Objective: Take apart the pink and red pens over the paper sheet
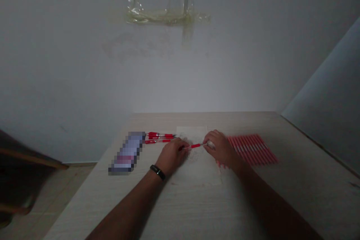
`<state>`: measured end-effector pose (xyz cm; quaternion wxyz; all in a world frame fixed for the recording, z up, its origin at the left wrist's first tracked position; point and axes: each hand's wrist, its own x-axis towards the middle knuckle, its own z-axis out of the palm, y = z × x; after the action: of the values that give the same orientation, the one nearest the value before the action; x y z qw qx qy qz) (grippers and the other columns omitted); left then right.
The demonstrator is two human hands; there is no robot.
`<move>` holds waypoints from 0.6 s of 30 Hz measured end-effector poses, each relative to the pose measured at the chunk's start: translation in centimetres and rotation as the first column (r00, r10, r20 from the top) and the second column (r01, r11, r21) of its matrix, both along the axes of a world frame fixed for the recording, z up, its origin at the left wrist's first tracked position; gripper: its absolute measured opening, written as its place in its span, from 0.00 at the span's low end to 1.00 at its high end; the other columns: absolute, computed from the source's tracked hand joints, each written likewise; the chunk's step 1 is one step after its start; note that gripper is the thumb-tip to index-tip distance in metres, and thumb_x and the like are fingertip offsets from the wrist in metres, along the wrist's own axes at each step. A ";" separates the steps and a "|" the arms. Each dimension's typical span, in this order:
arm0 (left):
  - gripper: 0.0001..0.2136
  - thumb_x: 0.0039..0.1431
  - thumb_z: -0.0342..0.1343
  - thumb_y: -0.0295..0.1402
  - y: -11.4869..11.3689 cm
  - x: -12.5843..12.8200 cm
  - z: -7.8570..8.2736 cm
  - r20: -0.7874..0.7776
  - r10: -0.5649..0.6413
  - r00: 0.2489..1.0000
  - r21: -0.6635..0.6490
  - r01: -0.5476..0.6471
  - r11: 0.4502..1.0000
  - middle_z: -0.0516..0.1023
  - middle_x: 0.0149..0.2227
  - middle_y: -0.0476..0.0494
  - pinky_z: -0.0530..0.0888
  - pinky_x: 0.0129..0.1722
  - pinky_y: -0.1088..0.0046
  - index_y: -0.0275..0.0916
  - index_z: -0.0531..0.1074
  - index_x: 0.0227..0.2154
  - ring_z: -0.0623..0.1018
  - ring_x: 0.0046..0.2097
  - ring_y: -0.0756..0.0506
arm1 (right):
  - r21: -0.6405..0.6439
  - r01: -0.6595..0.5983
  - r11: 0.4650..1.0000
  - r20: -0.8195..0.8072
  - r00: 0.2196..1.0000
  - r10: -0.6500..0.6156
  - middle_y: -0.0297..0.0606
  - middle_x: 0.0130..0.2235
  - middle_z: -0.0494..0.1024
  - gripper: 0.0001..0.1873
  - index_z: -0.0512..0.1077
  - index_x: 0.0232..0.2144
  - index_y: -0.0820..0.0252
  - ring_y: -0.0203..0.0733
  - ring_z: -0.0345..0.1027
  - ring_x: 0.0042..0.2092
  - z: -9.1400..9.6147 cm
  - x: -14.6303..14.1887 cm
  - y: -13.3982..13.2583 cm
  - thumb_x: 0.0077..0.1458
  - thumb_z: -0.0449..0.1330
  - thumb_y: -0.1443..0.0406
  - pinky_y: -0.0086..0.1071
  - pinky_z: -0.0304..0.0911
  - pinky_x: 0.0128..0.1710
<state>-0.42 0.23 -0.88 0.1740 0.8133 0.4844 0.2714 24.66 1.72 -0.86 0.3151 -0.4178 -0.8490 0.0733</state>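
A red-gripped pen (195, 145) lies level between my two hands, above a pale sheet with dark scribbles (197, 174). My left hand (173, 155) is closed around the pen's left end, with a dark band on the wrist. My right hand (219, 148) pinches at the pen's other end; its fingers partly hide what is there. Just left of the sheet lie several red pens (160, 135), near my left hand. Under and beyond my right hand spreads a neat row of several slim red sticks (253, 150), blurred, perhaps pens or refills.
A pixelated, phone-like object (128, 153) lies on the left of the wooden-look table (174, 217). The table's back edge meets a grey wall (208, 78) with yellowed tape (160, 18). Dark wooden furniture (25, 157) stands at the lower left.
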 end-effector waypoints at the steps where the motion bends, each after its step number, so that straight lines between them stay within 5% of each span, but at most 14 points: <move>1: 0.08 0.63 0.55 0.35 0.0 0.0 0.1 0.002 -0.005 1.000 0.000 0.005 1.000 0.79 0.38 0.43 0.68 0.38 0.72 0.41 0.79 0.39 0.76 0.39 0.45 | 0.000 -0.006 1.000 0.006 1.000 0.006 0.37 0.36 0.76 0.05 0.71 0.33 0.57 0.45 0.66 0.42 0.0 0.0 0.0 0.56 0.63 0.71 0.38 0.59 0.45; 18: 0.10 0.65 0.54 0.37 -0.1 0.1 0.4 -0.033 -0.036 0.999 -0.019 0.036 0.999 0.79 0.38 0.42 0.68 0.37 0.71 0.40 0.79 0.38 0.75 0.38 0.45 | -0.033 -0.060 0.998 0.030 0.998 0.061 0.37 0.37 0.75 0.03 0.72 0.33 0.58 0.44 0.66 0.42 -0.1 0.3 0.1 0.57 0.63 0.69 0.38 0.59 0.45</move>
<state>-0.31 0.11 -0.45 0.1782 0.8246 0.4751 0.2501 24.99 1.85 -0.94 0.2927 -0.3981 -0.8648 0.0898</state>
